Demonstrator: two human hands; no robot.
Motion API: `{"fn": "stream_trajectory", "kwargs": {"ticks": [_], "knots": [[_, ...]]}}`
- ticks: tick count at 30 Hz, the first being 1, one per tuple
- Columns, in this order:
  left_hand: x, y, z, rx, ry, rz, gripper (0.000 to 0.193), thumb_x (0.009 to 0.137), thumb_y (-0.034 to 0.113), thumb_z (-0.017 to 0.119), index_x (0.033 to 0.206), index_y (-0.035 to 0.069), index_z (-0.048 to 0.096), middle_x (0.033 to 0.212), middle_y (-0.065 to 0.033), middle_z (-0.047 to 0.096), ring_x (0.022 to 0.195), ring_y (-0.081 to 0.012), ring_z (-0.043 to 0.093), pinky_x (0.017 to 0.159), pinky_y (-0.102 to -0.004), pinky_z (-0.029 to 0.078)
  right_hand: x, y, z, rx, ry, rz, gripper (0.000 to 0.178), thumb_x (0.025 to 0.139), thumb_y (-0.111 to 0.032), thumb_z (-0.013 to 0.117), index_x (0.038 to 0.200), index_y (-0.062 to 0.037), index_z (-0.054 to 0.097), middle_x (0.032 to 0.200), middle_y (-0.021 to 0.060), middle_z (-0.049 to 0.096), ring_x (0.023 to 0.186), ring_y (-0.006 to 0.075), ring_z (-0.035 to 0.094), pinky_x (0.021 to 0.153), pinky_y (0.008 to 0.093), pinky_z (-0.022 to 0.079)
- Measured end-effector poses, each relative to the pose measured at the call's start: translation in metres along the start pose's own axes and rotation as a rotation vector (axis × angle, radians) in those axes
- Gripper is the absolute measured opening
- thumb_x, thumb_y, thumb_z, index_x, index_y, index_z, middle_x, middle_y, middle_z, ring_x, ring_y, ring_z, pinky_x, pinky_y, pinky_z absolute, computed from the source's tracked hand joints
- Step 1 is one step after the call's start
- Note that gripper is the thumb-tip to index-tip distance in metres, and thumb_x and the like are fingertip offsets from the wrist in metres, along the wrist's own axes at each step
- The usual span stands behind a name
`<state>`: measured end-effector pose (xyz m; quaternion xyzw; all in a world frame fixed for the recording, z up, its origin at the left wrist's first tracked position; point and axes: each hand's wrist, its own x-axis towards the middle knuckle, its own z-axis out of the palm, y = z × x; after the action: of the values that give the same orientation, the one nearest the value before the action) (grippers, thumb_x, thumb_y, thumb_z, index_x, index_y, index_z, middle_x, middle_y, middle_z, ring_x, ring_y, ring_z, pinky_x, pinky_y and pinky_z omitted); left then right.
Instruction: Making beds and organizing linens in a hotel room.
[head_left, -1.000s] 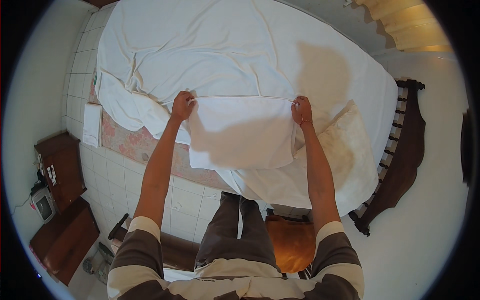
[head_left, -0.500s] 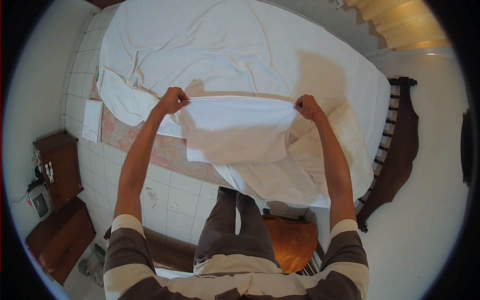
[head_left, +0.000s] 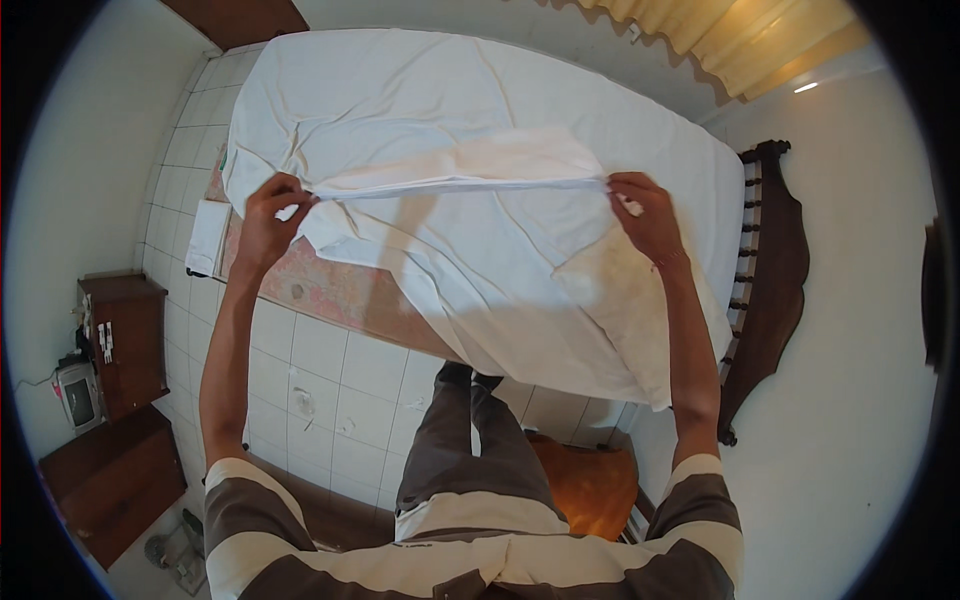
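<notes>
Both my hands pinch the corners of a white cloth (head_left: 470,168), which looks like a pillowcase and is held stretched out above the bed. My left hand (head_left: 275,205) closes on its left corner, with the thumb against the fingers. At the right corner my right hand (head_left: 645,212) grips the same edge. The cloth's near edge is taut between the hands, and the rest spreads away over the far side. Beneath it lies a rumpled white bedsheet (head_left: 380,105), partly drawn back from a pink floral mattress (head_left: 320,285).
A cream pillow (head_left: 610,285) rests on the bed's right, by a dark wooden headboard (head_left: 775,275). Folded white cloth (head_left: 208,238) lies at the mattress's left end. Wooden cabinets (head_left: 125,345) stand left, and an orange-brown chair (head_left: 590,485) is near my legs.
The cloth was hanging down toward me; now it is swung up and away beyond my hands. My hands have spread farther apart, and the view has shifted slightly.
</notes>
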<state>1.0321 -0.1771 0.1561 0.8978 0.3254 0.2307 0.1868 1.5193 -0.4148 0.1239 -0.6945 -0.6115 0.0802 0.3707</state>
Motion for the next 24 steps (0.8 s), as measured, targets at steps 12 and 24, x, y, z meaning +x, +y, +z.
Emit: {"fn": "stream_trajectory", "kwargs": {"ticks": [12, 24], "knots": [[-0.070, -0.014, 0.032, -0.126, -0.014, -0.120, 0.015, 0.077, -0.001, 0.080, 0.092, 0.002, 0.077, 0.079, -0.0060, 0.061, 0.066, -0.0141, 0.053, 0.056, -0.0284, 0.043, -0.075, -0.005, 0.008, 0.090, -0.201, 0.090, 0.013, 0.082, 0.001, 0.069, 0.095, 0.0027, 0.069, 0.096, 0.0108, 0.070, 0.075, 0.0200, 0.068, 0.071, 0.0305, 0.057], [-0.068, -0.004, 0.028, -0.084, 0.128, -0.069, 0.014, 0.076, 0.001, 0.082, 0.089, 0.000, 0.077, 0.079, -0.0070, 0.065, 0.065, -0.0128, 0.057, 0.054, -0.0271, 0.045, -0.077, 0.003, 0.021, 0.112, -0.082, 0.106, 0.019, 0.079, -0.002, 0.073, 0.098, -0.0005, 0.069, 0.089, 0.0109, 0.072, 0.079, 0.0197, 0.070, 0.074, 0.0315, 0.057]]}}
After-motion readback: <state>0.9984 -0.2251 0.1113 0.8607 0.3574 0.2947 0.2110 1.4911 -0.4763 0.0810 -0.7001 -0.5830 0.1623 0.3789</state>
